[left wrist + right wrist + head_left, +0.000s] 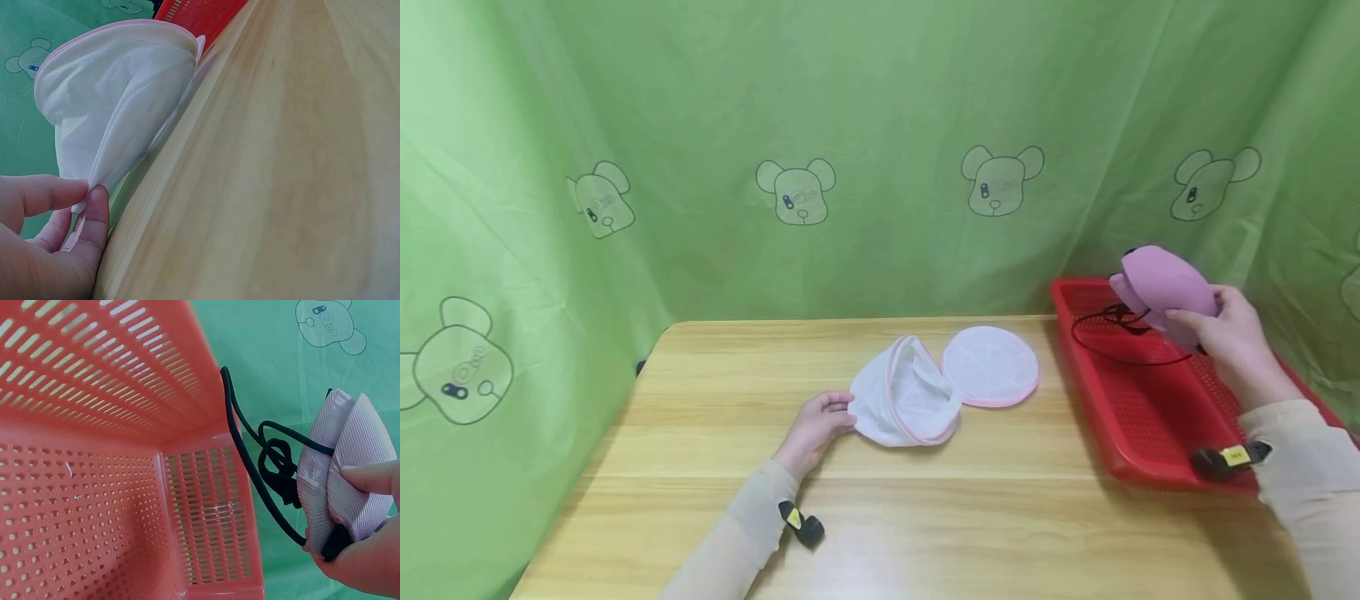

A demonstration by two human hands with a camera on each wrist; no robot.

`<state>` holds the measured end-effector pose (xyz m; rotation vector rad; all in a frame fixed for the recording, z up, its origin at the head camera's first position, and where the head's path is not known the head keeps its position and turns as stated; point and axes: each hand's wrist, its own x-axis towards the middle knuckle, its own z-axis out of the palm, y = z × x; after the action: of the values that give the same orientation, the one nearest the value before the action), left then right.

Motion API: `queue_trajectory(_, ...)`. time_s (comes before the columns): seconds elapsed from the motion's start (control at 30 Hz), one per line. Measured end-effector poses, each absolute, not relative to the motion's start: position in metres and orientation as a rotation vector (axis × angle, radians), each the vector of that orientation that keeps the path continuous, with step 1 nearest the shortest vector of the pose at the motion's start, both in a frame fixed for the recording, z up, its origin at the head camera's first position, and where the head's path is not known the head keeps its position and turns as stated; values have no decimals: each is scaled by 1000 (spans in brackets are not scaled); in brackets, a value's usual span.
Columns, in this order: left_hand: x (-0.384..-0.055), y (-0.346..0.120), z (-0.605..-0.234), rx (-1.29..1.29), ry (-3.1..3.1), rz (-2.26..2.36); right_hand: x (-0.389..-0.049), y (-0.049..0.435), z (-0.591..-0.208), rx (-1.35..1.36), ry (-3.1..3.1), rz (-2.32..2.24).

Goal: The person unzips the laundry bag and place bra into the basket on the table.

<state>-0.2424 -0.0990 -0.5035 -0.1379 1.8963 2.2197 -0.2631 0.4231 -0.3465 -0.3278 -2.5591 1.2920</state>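
A white mesh laundry bag (872, 404) with pink trim lies on its side on the table, its mouth facing right. Its round flap (990, 365) lies flat beyond the mouth. With thumb and fingers, my left hand (816, 425) pinches the gathered closed end of the bag, seen closely in the left wrist view. Above the red basket, my right hand (1243, 346) grips a pinkish-purple bra (1168, 287), its cups folded together. In the right wrist view its ribbed fabric and black straps (240, 447) show; the straps dangle at the basket's rim.
The red perforated plastic basket (1105, 433) stands at the table's right side. A wooden table (737, 367) spreads beneath the bag. Green curtains (880, 100) with bear-face prints hang behind and at both sides.
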Motion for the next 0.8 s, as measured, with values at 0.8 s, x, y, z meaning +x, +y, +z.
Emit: queue_trajectory(0.8, -243, -99, -504, -143, 1888, 2224, -273, 427, -353, -361, -2521, 1383)
